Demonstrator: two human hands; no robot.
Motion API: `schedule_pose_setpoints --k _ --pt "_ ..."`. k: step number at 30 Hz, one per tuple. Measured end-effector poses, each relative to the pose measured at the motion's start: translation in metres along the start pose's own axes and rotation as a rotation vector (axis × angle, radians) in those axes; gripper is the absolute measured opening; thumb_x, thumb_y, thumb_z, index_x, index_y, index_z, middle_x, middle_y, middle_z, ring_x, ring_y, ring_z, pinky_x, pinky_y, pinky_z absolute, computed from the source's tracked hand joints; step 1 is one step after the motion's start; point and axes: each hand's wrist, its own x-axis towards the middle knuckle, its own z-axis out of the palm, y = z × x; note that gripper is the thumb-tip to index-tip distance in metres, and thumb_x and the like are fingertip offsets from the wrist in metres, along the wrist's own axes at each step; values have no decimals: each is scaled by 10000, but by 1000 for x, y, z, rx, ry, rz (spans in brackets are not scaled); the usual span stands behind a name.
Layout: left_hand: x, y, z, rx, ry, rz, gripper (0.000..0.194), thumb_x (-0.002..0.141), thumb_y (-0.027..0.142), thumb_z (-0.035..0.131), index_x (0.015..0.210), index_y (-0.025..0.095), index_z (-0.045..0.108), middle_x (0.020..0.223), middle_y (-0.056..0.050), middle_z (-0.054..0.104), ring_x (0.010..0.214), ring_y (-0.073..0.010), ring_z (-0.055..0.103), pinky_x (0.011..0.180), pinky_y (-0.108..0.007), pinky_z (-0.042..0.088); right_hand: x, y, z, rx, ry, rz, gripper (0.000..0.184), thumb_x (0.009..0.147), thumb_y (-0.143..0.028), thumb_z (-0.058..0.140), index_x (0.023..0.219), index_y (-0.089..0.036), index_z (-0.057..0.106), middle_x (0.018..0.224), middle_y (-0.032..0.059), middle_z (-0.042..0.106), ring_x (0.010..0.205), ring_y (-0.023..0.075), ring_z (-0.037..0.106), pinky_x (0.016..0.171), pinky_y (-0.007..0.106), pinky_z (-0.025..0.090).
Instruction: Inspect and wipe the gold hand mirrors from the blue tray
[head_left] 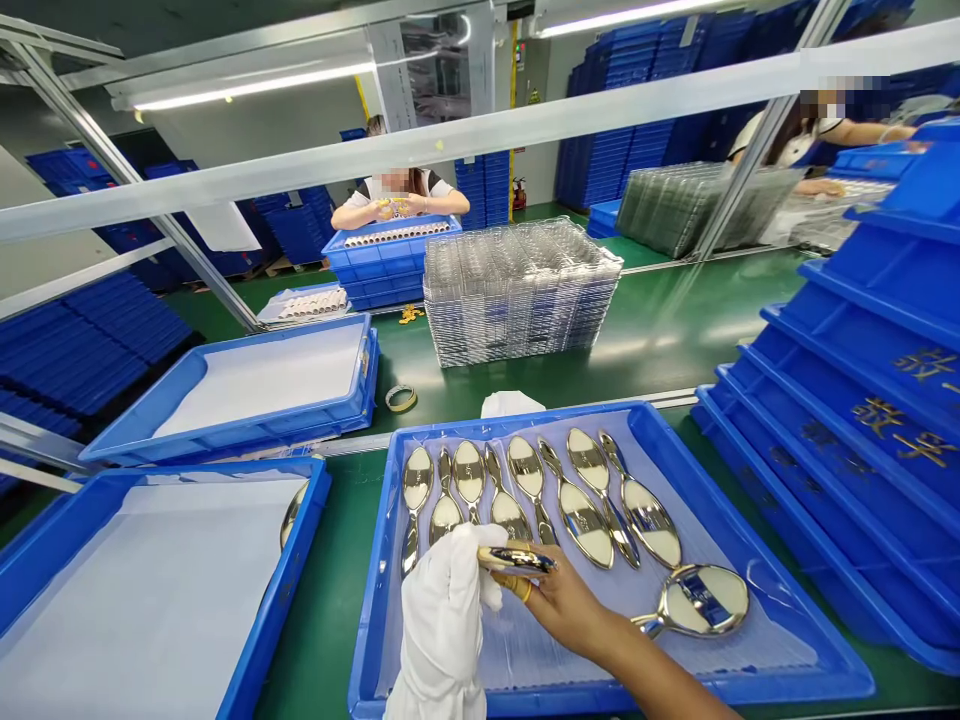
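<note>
Holding gilt mirror [516,560], probably, between hands [444,620] [559,600]

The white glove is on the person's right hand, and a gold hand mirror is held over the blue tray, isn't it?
No: the white glove is on the left hand, and the right hand is bare, as the head view shows. The rest stands: a gold hand mirror is held over the blue tray.

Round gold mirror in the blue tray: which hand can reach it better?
The right hand, probably: it is bare and lies closest to the round gold mirror. The white-gloved left hand is farther away, gripping a gold piece.
</note>
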Motion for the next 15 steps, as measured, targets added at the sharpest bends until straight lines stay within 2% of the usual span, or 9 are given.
schedule_pose_setpoints --k 3,7,10,15 --pt "0 0 0 -9 0 16 443 896 599 587 863 218 811 461 30 562 457 -77 493 501 -196 386 1 2 -5 -43 -8 -40 337 1027 -379 447 1096 -230 741 831 80 769 873 229 741 773 330 599" --pt "1 1 1 -21 28 12 460 865 621 614 864 209 817 482 18 603 457 -79 511 473 -193 392 2 7 -8 -97 17 -104 326 1017 -289 421 1079 -217 733 909 107 777 889 229 738 804 353 603" --pt "4 -3 -1 19 19 61 449 902 585 580 879 202 814 529 3 657 460 -91 526 474 -205 415 1 12 -6 -138 47 -134 326 1006 -241 414 1132 -217 713 971 117 782 918 235 741 831 375 611" --pt "18 -23 -18 94 -141 29 536 926 633 496 1004 201 804 638 -33 740 510 -146 611 487 -250 496 0 17 0 -196 95 -166 379 999 -186 407 1286 -236 650 1105 127 773 1083 257 718 942 437 596"
